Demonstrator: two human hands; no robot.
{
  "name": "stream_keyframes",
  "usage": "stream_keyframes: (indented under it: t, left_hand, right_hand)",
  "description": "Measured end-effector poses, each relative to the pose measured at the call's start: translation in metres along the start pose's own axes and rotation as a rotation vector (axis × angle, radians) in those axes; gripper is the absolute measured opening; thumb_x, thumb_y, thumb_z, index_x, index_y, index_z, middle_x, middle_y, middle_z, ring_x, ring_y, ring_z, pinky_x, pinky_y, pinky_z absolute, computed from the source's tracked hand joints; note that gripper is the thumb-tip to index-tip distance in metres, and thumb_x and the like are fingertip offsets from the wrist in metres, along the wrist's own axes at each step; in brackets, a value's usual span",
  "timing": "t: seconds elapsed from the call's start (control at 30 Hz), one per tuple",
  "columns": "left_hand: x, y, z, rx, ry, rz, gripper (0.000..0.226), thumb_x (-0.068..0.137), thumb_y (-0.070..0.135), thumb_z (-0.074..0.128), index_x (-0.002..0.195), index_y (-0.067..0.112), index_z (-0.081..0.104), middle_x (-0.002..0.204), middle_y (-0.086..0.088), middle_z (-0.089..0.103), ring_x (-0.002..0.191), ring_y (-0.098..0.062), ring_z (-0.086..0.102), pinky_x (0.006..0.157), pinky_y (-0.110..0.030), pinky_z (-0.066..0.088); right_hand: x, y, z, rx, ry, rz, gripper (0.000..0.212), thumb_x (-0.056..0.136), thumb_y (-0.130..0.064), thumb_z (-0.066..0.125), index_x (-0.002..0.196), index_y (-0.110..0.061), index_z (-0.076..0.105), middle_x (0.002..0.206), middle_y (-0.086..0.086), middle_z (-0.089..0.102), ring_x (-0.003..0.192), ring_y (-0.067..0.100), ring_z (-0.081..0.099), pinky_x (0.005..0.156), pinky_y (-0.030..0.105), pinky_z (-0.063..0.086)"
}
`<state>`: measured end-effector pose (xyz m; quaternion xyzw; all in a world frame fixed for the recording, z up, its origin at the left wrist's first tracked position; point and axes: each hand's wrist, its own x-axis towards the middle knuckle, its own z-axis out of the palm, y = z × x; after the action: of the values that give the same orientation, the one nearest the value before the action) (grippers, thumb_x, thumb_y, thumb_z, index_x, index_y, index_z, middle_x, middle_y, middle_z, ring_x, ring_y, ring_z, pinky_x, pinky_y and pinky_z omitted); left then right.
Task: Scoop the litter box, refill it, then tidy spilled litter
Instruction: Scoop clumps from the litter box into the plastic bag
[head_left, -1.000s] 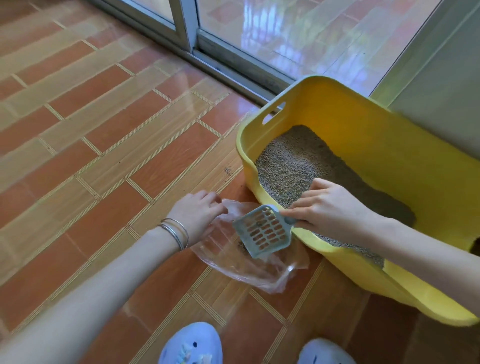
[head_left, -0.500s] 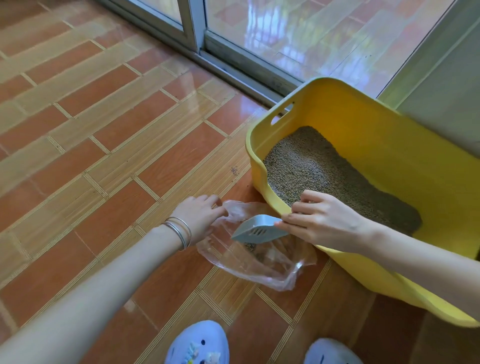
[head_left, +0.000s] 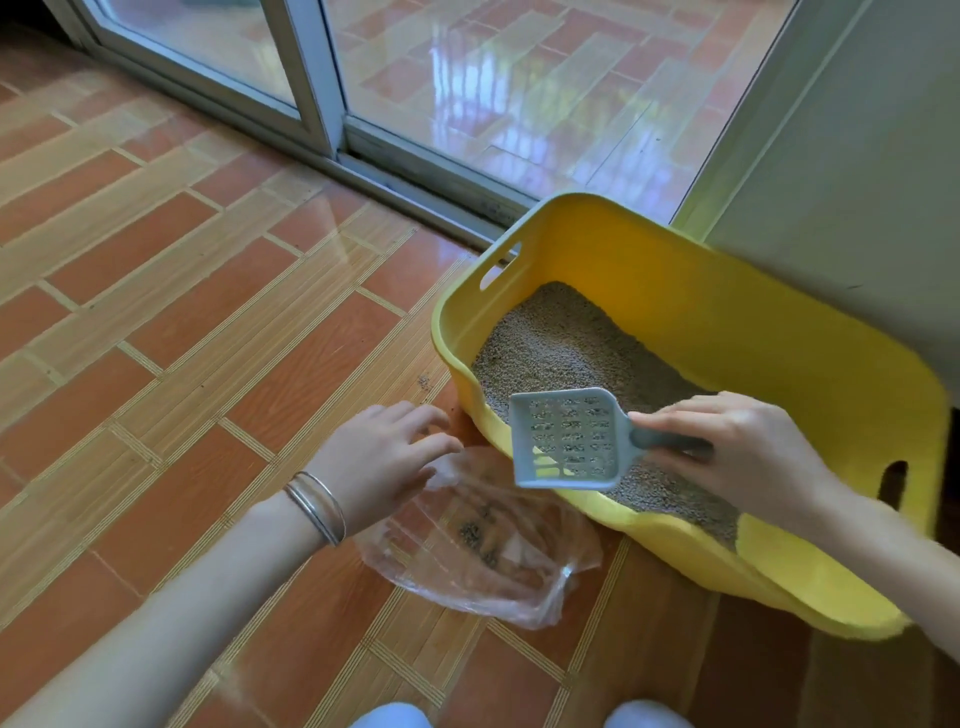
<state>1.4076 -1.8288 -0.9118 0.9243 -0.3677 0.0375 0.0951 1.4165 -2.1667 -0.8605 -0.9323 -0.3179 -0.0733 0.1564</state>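
Over litter box (head_left: 727, 332): scoop (head_left: 569, 439) (right-held)

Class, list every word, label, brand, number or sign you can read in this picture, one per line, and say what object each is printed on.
None: no readable text appears anywhere.
Yellow plastic litter box: plain, no label visible.
Grey slotted plastic scoop: no marking visible.
Clear plastic bag: unprinted.
Silver bangles on the left wrist: too small to tell any engraving.

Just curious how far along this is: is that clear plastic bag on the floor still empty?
No. The bag lies spread on the tiles with a few dark clumps visible through the plastic, while the left hand touches its edge.
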Motion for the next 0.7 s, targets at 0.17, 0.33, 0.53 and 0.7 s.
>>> stream_keyframes:
  t: [0.17,0.33,0.53,0.7]
  left_hand:
    - [0.027,0.010,-0.007,0.032,0.090,0.116,0.020,0.084,0.024,0.049,0.101,0.022,0.060,0.104,-0.001,0.064,0.091,-0.021,0.060,0.067,-0.030,0.047]
    - [0.057,0.015,0.002,0.094,0.035,0.108,0.030,0.071,0.017,0.077,0.098,0.021,0.066,0.101,-0.002,0.066,0.093,-0.025,0.062,0.069,-0.033,0.048]
    - [0.066,0.012,0.005,0.138,0.123,0.029,0.015,0.082,0.029,0.062,0.094,0.023,0.069,0.094,0.003,0.067,0.098,-0.020,0.055,0.072,-0.035,0.038]
    - [0.072,0.008,-0.003,0.207,0.114,0.008,0.029,0.083,0.036,0.044,0.089,0.026,0.070,0.092,0.006,0.068,0.099,-0.022,0.060,0.078,-0.038,0.033]
  right_hand:
    - [-0.040,0.033,-0.032,-0.065,-0.149,0.463,0.034,0.073,-0.021,0.078,0.105,-0.027,0.070,0.090,-0.008,0.072,0.075,0.013,0.066,0.057,0.038,0.054]
    - [-0.048,0.051,-0.043,-0.368,-0.491,0.676,0.028,0.087,-0.038,0.058,0.114,-0.036,0.063,0.102,-0.012,0.068,0.089,0.012,0.062,0.066,0.029,0.052]
    - [-0.049,0.052,-0.032,-0.528,-0.688,0.823,0.020,0.093,-0.028,0.046,0.100,-0.021,0.064,0.083,-0.002,0.056,0.084,0.020,0.061,0.057,0.026,0.038]
    - [-0.053,0.069,-0.029,-0.587,-0.679,0.847,0.016,0.094,-0.025,0.048,0.092,-0.019,0.063,0.067,-0.004,0.048,0.061,0.015,0.048,0.044,0.023,0.028]
